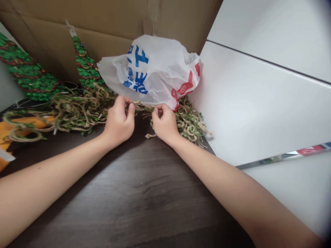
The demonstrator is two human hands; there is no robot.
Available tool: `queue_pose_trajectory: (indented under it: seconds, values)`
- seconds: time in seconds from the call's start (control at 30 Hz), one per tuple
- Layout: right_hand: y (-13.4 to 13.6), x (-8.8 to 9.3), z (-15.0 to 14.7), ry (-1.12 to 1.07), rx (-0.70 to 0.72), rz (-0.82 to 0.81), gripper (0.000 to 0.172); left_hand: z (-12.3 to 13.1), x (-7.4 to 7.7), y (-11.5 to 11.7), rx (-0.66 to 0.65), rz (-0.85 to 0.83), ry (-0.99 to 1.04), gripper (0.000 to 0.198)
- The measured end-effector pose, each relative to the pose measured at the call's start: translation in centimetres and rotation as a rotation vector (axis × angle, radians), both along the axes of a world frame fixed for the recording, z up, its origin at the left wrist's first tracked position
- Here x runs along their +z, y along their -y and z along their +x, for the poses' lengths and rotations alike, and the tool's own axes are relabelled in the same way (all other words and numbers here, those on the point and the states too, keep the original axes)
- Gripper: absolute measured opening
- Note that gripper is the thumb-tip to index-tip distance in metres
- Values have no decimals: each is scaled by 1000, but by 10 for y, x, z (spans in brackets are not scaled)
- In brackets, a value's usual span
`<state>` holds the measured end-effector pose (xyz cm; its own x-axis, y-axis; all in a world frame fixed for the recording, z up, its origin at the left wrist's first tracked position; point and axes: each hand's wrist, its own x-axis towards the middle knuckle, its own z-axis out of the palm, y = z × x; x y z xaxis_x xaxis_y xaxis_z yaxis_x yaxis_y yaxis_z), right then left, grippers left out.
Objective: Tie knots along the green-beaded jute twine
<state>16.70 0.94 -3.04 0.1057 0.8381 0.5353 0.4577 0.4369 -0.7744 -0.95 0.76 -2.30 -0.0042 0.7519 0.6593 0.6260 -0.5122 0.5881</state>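
Note:
Between my two hands runs a short stretch of twisted jute twine (143, 106) with green bits in it. My left hand (120, 119) pinches its left end between thumb and fingers. My right hand (165, 122) pinches the same twine a little further right, its fingertips curled in. Left of my hands lies a tangled heap of tan and green twine (77, 110). A second heap of the twine (191, 122) spreads beside my right hand. Just behind both hands sits a crumpled white plastic bag (162, 65) with blue and red print.
Two green tinsel Christmas trees (86, 63) stand at the left against a large cardboard sheet (111, 20). An orange item (28, 125) lies partly beneath the left heap. The dark wooden tabletop (129, 199) borders a white panelled surface (245, 103) on the right.

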Motion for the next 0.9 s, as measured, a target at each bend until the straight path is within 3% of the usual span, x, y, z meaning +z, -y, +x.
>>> queue_pose_trajectory:
  seconds: [0.13, 0.27, 0.4, 0.53, 0.63, 0.9]
  values:
    - [0, -2, 0, 9, 23, 3, 9, -2, -6, -12, 68, -61, 140, 10]
    - [2, -3, 1, 94, 51, 24, 5, 2, 1, 1, 54, 78, -33, 50]
    - [3, -5, 2, 135, 92, 99, 8, 8, 10, 17, -99, 70, -278, 34]
    - [-1, -10, 3, 132, 78, 154, 16, 9, 14, 18, -28, -59, -289, 23]
    - [-3, -12, 4, 140, 73, 165, 16, 9, 15, 18, -52, -73, -324, 22]
    - [5, -6, 4, 224, 213, 108, 23, 8, 18, 13, -21, -136, -198, 30]
